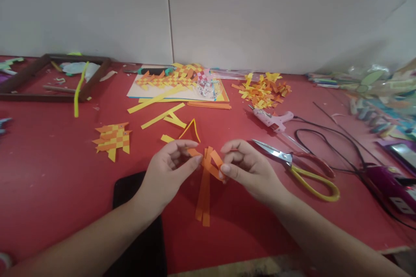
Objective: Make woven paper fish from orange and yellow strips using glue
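Note folded orange strip (212, 169) pinched in left hand (173, 164) and right hand (248, 169), above flat orange strips (206, 207). Cannot discern ends behind fingertips (225, 168). Note black slab (147, 244) partly hidden under left forearm (107, 229).

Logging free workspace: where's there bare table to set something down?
Bare table lies left of the nearest woven fish, between scissors and right forearm, and nearer than the orange strips. Crowded: the back, with frame and clippings; the right, with purple device.
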{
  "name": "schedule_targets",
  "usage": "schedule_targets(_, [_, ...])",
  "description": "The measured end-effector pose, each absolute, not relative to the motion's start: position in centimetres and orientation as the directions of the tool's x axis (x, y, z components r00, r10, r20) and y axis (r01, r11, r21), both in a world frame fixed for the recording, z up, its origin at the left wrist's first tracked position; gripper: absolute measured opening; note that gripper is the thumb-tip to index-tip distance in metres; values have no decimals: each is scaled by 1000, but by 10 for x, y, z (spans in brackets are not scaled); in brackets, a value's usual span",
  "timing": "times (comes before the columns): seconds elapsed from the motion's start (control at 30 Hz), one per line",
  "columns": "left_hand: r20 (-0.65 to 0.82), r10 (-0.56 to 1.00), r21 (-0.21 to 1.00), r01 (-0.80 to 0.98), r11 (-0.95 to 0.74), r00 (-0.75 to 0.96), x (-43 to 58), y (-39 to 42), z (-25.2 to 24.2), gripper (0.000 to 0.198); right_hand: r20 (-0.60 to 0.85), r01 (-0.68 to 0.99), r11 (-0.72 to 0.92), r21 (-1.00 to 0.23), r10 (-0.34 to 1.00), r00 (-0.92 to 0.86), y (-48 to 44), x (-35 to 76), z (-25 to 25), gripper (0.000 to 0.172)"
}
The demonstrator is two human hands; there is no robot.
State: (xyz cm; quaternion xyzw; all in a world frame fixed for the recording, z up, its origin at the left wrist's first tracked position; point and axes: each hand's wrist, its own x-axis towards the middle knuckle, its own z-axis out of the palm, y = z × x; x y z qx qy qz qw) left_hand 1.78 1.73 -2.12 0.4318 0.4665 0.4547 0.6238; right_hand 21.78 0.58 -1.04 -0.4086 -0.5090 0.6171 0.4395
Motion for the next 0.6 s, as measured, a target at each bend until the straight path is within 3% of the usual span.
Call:
schedule_targets(0.17, [-215,956,971,-65,232,198,16,16,-18,38,-79,-31,-93,-995,950,-302,7,218,-10,16])
schedule_targets(0.3, [-248,932,966,-2,258,266,17,11,-13,57,-76,106,-49,-993,960,-270,7,216,-10,15])
schedule_targets(0.6, [-281,896,953,-14,304,344,21,7,-13,57,-89,195,-51,-979,977,-194,6,216,-14,23])
